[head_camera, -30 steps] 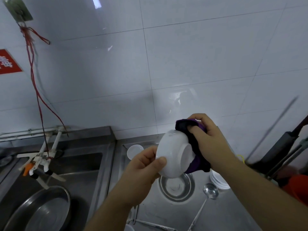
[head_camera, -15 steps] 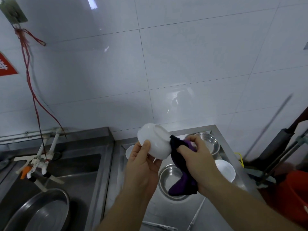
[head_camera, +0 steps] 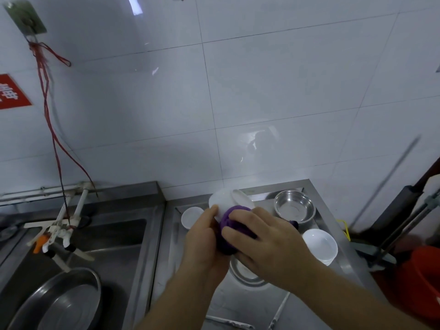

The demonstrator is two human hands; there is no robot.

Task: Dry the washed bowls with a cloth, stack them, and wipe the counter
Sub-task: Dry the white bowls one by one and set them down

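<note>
Above the steel counter (head_camera: 352, 256), the left hand (head_camera: 204, 244) grips a white bowl (head_camera: 223, 198) tipped on its side, fingers curled round it. The right hand (head_camera: 264, 239) presses a bunched purple cloth (head_camera: 228, 222) against the bowl, its grip curled around the cloth. A stack of white bowls (head_camera: 320, 245) sits on the counter just right.

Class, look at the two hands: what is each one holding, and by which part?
The left hand grips the white bowl by its outer side. The right hand presses the bunched purple cloth against the bowl.
</note>
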